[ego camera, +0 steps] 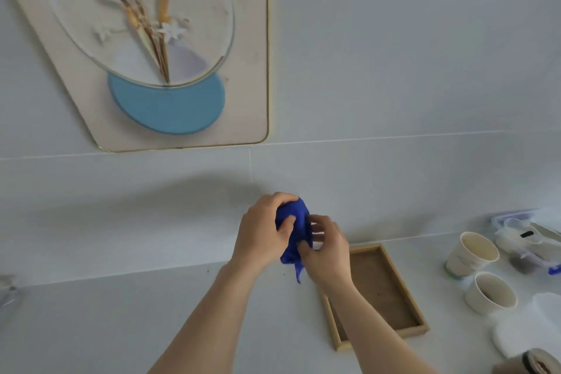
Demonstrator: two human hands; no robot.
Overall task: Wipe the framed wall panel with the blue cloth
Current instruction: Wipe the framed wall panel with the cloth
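Observation:
The blue cloth is bunched up between both hands, above the back of the counter. My left hand wraps its upper left side, thumb pressed into the fabric. My right hand pinches its lower right part, and a small tail of cloth hangs below. The framed wall panel hangs on the wall up and to the left, well apart from the hands. It is cream with a thin gold edge, a clear oval dome over dried flowers and a light blue disc beneath.
A shallow wooden tray lies on the counter under my right forearm. Right of it stand two paper cups, a clear plastic box with blue clips, and white round pads. A pale object sits at the far left edge.

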